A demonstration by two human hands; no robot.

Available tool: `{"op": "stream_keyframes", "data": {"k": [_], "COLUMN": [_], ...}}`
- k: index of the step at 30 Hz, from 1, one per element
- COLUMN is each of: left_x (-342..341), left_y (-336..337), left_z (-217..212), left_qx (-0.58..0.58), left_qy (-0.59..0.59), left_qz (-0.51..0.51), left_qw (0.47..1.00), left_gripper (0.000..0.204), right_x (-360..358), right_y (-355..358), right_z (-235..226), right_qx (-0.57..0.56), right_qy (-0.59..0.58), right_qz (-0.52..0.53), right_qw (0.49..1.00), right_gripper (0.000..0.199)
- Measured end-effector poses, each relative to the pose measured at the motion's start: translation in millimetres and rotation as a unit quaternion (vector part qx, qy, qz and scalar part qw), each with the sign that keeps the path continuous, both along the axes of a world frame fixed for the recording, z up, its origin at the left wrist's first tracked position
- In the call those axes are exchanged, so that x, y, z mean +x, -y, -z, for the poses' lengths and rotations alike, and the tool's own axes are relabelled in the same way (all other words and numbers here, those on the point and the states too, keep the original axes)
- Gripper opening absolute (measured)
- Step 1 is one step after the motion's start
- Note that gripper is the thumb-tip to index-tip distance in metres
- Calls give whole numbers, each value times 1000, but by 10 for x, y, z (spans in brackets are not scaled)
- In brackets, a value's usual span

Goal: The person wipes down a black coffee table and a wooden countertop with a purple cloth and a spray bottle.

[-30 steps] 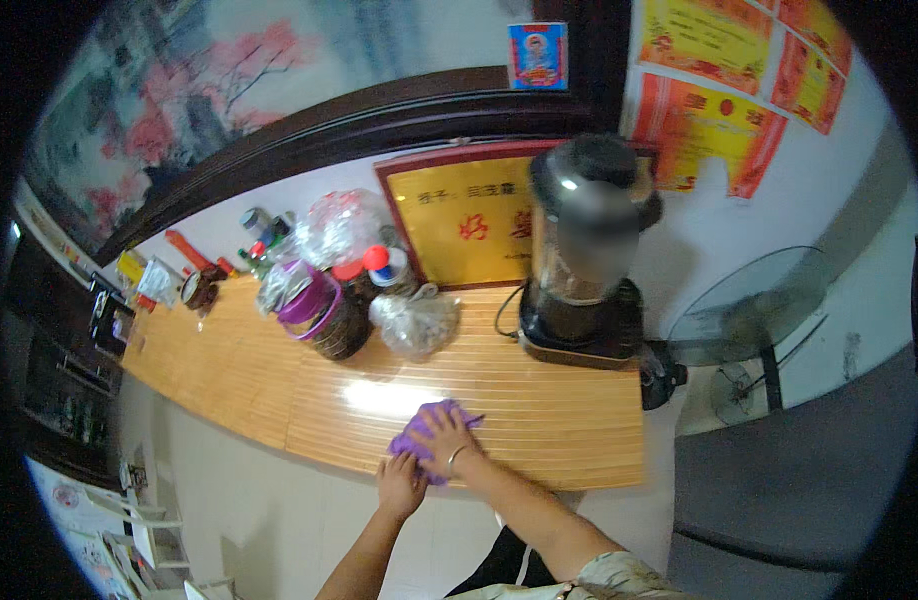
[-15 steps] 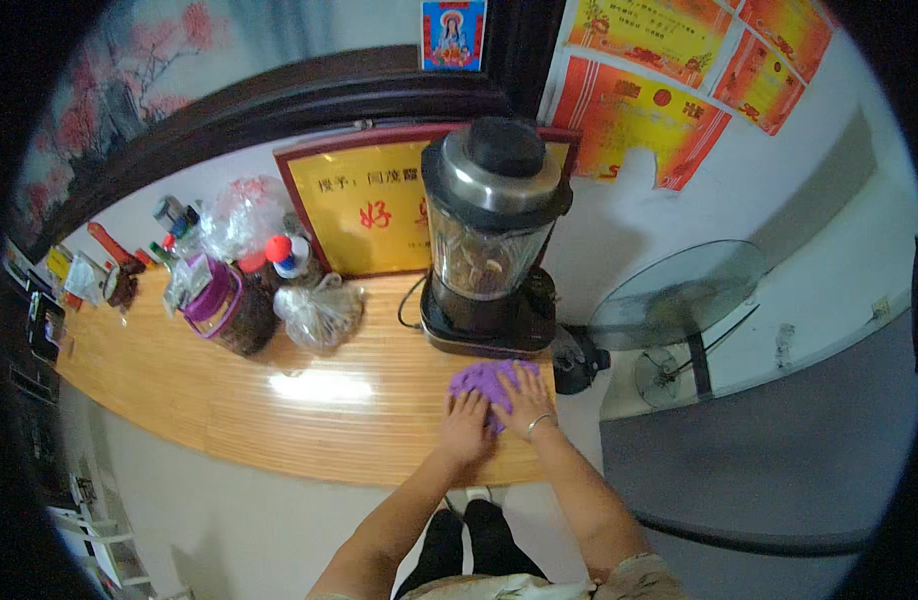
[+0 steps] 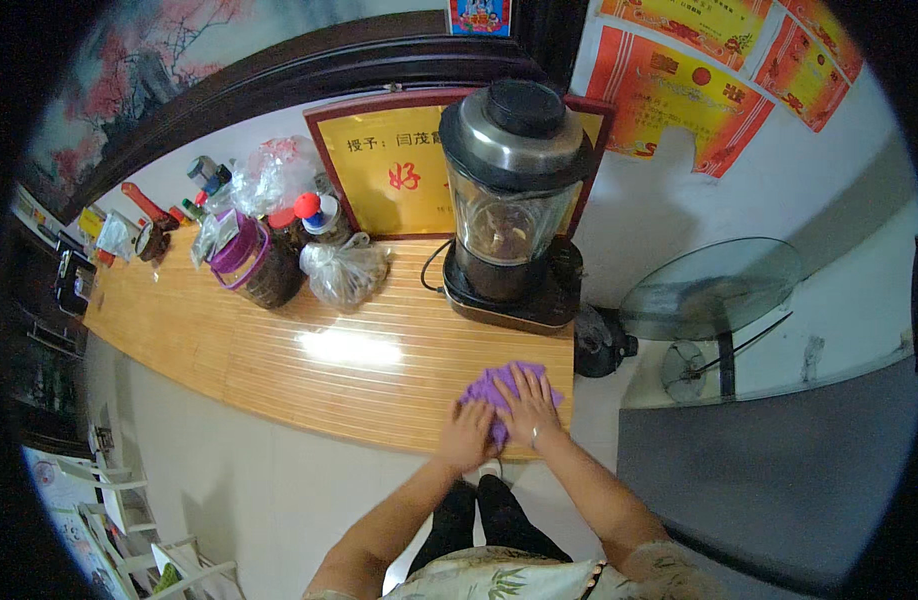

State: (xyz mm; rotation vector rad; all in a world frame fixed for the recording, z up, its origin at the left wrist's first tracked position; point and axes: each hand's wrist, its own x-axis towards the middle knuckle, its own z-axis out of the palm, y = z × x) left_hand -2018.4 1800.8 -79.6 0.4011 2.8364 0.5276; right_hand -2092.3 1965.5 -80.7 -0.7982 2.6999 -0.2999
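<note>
A crumpled purple cloth lies on the light wooden counter, close to its front right corner. My right hand rests flat on the cloth, its fingers stretched out and spread; a ring-shaped bracelet circles that wrist. At the cloth's left edge is my left hand, slightly blurred, with its fingers reaching forward onto the fabric. Both palms press down and neither grasps the cloth. Behind the cloth, a short way off, stands a blender with a black lid, a clear jug and a dark base.
Left of the blender sit a tied plastic bag, a purple-lidded jar and a red-capped bottle. A framed yellow plaque leans on the wall. Right of the counter are a fan and a grey surface.
Both hands and the cloth have moved away from the blender base, closer to the counter's front edge. The whole view has shifted slightly.
</note>
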Motion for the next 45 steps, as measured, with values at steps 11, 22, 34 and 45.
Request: {"op": "stream_keyframes", "data": {"k": [11, 22, 34, 45], "left_x": [441, 1034, 1122, -28], "left_y": [-788, 509, 2163, 2869], "left_z": [-241, -115, -34, 17], "left_qx": [-40, -80, -13, 150], "left_qy": [55, 60, -3, -204], "left_qz": [35, -94, -118, -234], "left_qw": [997, 990, 993, 939], "left_gripper": [82, 84, 79, 55], "right_x": [713, 617, 567, -372], "right_y": [-873, 632, 1978, 2392], "right_z": [121, -134, 46, -42], "right_qx": [-60, -7, -51, -41], "right_qy": [9, 57, 56, 56], "right_qz": [69, -12, -79, 112], "right_qw": [996, 998, 994, 991], "right_gripper": [61, 67, 68, 66]}}
